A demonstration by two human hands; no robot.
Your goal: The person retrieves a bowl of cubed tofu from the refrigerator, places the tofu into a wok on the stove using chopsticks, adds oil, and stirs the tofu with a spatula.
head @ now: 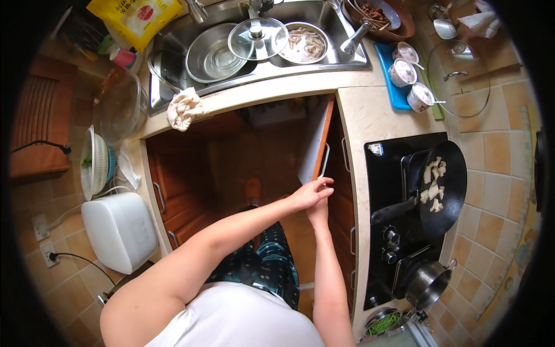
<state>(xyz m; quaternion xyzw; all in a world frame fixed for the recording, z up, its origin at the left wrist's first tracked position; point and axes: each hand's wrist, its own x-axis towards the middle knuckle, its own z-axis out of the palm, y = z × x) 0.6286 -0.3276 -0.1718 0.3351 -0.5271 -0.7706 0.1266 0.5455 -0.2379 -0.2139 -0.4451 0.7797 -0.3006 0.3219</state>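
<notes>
My left hand (309, 194) reaches across my body and lies over my right hand (319, 211), with some of its fingers apart. The fingers of the right hand are mostly hidden beneath it. I see no object in either hand. Just beyond them, a wooden cabinet door (324, 134) stands ajar under the counter, with a metal handle (324, 159) on its face. The left fingertips are close to the lower end of that handle; whether they touch it I cannot tell.
A black wok (453, 186) with pale food pieces and a steel pot (428, 286) sit on the black cooktop (390, 169). A glass lid (243, 41) bridges the double sink (173, 102). Lidded cups (402, 73) with spoons stand on a blue tray (381, 56). A cloth (184, 108) overhangs the counter edge.
</notes>
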